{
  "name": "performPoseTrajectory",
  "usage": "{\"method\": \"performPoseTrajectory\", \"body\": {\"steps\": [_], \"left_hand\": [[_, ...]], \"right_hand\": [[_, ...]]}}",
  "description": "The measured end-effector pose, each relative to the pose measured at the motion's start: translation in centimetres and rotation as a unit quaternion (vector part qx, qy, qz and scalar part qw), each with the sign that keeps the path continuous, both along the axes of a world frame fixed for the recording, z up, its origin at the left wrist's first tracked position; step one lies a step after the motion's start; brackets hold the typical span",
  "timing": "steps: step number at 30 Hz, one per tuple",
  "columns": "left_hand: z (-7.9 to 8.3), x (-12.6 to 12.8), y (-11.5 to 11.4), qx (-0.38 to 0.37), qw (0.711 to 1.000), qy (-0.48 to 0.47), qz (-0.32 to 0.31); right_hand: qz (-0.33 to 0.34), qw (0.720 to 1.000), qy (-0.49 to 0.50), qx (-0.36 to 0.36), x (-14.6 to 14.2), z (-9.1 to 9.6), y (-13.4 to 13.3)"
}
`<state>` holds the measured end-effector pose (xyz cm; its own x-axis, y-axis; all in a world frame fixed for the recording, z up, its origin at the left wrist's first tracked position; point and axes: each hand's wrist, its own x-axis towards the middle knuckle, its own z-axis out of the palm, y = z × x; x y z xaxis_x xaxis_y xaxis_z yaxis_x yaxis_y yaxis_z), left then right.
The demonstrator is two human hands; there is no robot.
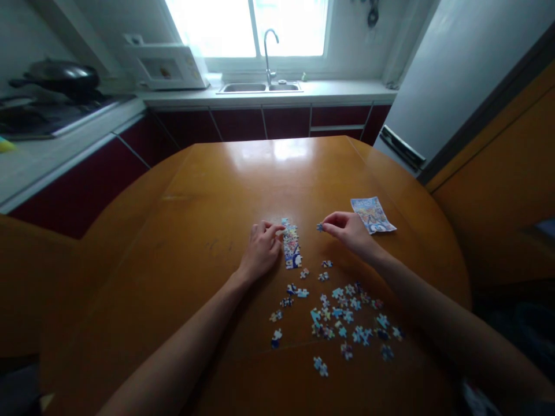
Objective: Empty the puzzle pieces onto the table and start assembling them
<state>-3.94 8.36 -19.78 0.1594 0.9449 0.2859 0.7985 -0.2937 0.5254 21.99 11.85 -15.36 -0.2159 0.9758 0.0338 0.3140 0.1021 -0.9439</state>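
Observation:
A narrow strip of joined jigsaw pieces (291, 245) lies in the middle of the table. My left hand (261, 245) rests at its left side, fingers loosely bent and apart, with the index fingertip at the strip's upper left edge. Right of the strip, my right hand (348, 229) pinches a small jigsaw piece (319, 227) between thumb and fingers, just apart from the strip. Loose jigsaw pieces (348, 315) are scattered nearer to me, between my forearms. A creased picture sheet (373, 214) lies just beyond my right hand, partly covered by it.
The brown wooden table (173, 231) has rounded sides. Beyond it stand a counter with a sink (245, 88), a faucet (267, 55) and a white microwave (167, 66). A dark pan (63, 75) sits on the stove at left; a refrigerator (455, 69) is at right.

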Motion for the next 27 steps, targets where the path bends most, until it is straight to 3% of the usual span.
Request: {"method": "performPoseTrajectory", "body": {"steps": [10,21,27], "left_hand": [[-0.1,-0.3,0.3,0.003,1.000,0.024,-0.003],[-0.1,-0.3,0.8,0.020,1.000,0.012,-0.004],[-0.1,-0.4,0.8,0.015,1.000,0.014,-0.001]], "right_hand": [[0.069,0.983,-0.170,-0.022,6.4,-0.7,-4.7],[0.004,0.954,-0.299,0.023,6.3,-1.6,-5.4],[-0.023,0.959,-0.281,0.040,6.4,-0.8,-6.4]]}}
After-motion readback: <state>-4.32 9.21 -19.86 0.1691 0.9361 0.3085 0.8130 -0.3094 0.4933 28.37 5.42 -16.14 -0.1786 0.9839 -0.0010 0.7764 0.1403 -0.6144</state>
